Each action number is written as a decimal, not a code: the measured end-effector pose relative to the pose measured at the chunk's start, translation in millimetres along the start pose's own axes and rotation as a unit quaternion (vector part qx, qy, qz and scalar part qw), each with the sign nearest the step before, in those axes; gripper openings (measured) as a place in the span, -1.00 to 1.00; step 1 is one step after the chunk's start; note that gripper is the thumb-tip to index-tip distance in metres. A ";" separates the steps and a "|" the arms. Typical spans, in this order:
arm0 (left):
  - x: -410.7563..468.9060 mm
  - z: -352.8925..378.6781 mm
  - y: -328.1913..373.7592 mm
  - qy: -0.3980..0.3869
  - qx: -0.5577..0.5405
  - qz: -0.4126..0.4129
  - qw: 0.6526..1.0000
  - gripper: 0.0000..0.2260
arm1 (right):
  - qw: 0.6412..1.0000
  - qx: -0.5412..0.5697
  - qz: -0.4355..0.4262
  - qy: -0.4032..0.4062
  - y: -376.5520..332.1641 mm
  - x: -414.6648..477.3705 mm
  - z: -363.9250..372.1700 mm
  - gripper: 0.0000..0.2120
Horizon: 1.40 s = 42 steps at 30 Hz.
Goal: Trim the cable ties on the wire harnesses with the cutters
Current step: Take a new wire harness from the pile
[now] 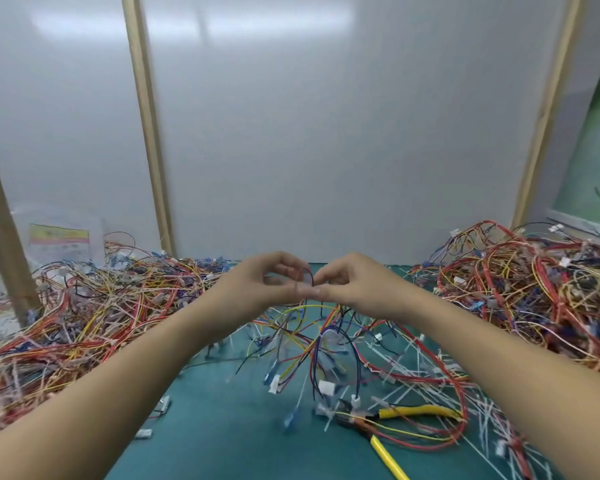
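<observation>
Wire harness [312, 341] of thin red, yellow, blue and black leads dangles over a green mat [222, 427]. It hangs from a small loop at its top, pinched between thumb and forefinger of both the left hand [257, 282] and the right hand [354, 282], which meet fingertip to fingertip. White connectors and stiff white tie tails [300, 393] hang at its lower end, blurred.

Yellow-handled cutters [413, 411] lie untouched on the mat below and to the right of the hands. They are nearer the right forearm, with the handles splayed right and toward the camera and the head pointing left. By this reading, the right hand would have to let go and drop to reach them. Tangled heaps [84, 306] flank the mat on both sides.
</observation>
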<state>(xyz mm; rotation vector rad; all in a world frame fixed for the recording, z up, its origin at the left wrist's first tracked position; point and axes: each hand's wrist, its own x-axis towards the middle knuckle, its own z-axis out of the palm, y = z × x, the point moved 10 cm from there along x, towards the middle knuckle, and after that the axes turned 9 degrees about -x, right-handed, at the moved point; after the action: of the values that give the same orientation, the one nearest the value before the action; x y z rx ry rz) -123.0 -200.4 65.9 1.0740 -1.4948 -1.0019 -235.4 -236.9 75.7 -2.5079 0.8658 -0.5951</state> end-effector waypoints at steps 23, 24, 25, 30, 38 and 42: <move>-24.0 -22.2 -2.0 0.077 0.229 0.106 0.965 -0.85 | 0.999 -0.005 -0.014 0.040 1.0 -8.6 -7.2 -0.73; -23.6 -29.3 -4.8 0.084 0.174 0.091 0.977 -0.87 | 0.999 0.000 -0.014 0.036 2.4 -10.2 -7.0 -0.73; -22.8 -35.7 -7.0 0.092 0.127 0.077 0.985 -0.89 | 0.999 0.004 -0.014 0.035 3.7 -10.9 -6.9 -0.74; -19.6 -16.8 -10.5 -0.006 0.215 0.080 0.973 -0.78 | 1.000 0.004 -0.014 0.027 5.6 -9.5 -4.3 -0.75; -15.9 -88.9 -43.9 0.000 0.473 -0.012 0.881 -0.80 | 0.993 0.005 0.005 0.116 14.5 -14.5 -77.4 -0.93; -19.3 -119.6 -84.3 -0.011 0.571 -0.062 0.819 -0.49 | 0.957 0.081 0.042 0.274 20.8 -23.8 -180.9 -0.86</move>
<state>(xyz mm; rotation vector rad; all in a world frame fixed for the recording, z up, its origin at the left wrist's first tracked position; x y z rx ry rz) 8.2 -212.1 -0.6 1.9914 -2.1015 -0.0657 -355.7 -280.7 207.3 -2.1690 1.0530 -1.3102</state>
